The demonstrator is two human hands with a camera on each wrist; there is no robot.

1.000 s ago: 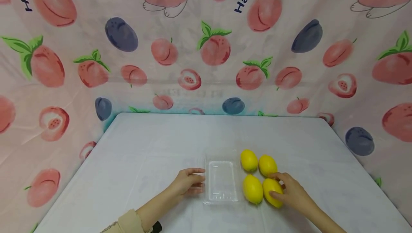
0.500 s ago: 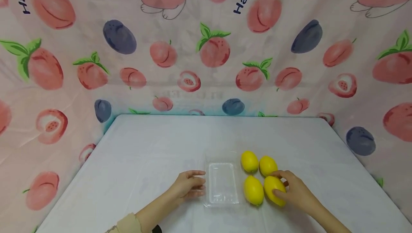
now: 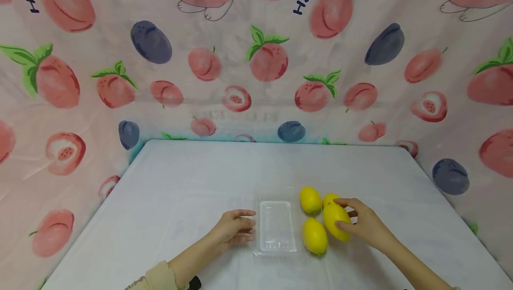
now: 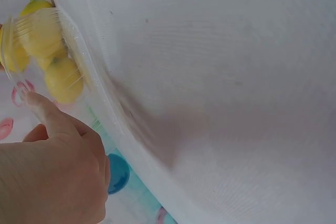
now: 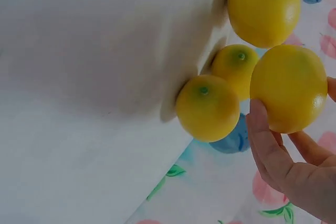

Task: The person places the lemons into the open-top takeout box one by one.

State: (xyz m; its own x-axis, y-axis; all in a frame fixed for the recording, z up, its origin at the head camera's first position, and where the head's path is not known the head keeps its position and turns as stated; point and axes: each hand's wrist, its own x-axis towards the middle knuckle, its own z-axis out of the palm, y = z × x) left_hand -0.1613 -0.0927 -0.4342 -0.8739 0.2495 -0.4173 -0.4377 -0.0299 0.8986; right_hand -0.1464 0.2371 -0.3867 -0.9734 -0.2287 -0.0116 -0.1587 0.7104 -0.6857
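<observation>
Right hand (image 3: 365, 225) grips one lemon (image 3: 335, 218), partly hiding another lemon (image 3: 329, 198) at twelve o'clock; left hand (image 3: 231, 227), fingers extended, touches clear container (image 3: 276, 226).

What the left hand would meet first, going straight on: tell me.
The left hand would first meet the side of the clear container; they may already touch, though depth is unclear.

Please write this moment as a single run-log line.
right hand: holds one lemon, raised | left hand: touches clear container at its side | three other lemons: on table, beside container
</observation>
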